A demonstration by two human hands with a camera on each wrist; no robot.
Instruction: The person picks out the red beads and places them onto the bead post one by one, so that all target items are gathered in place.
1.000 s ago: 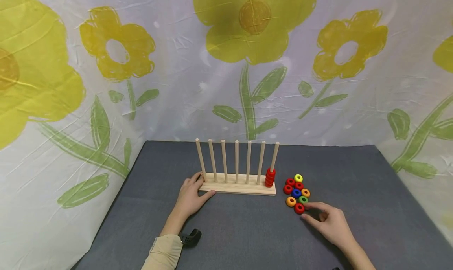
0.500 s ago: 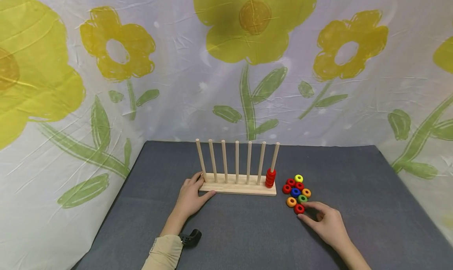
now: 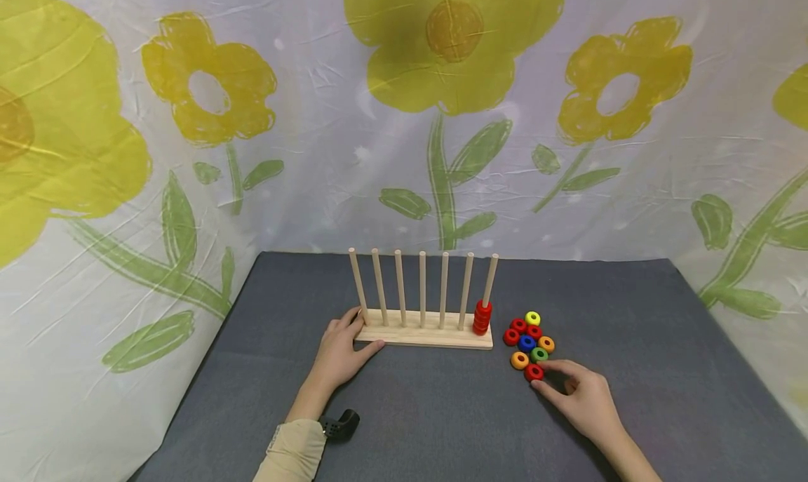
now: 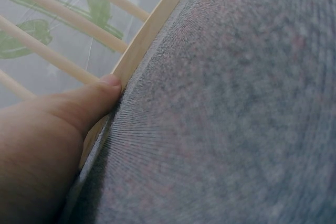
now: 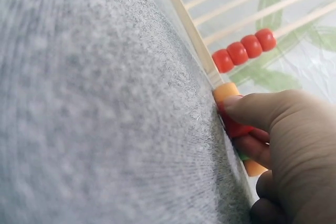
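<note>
A wooden peg stand (image 3: 423,337) with several upright pegs sits mid-table. Its left end is held by my left hand (image 3: 337,352), the thumb (image 4: 107,85) lying along the front edge of the base and the other fingers at the end. Several red beads (image 3: 482,318) are stacked on the rightmost peg. To the right of the stand, my right hand (image 3: 583,398) pinches a red bead (image 3: 534,372) between thumb and forefinger, at the near end of a cluster of loose beads. In the right wrist view, the thumb covers part of this red bead (image 5: 237,127).
Loose beads lie close together: a yellow one (image 3: 533,318), a blue one (image 3: 527,343), a green one (image 3: 539,354), orange ones (image 3: 520,360) and other red ones (image 3: 511,337). A dark cloth (image 3: 429,426) covers the table. A flowered curtain (image 3: 315,152) hangs behind it.
My right hand has moved slightly left and its thumb and forefinger have closed around the nearest red bead. A few loose beads have shifted slightly. My left hand has stayed in place.
</note>
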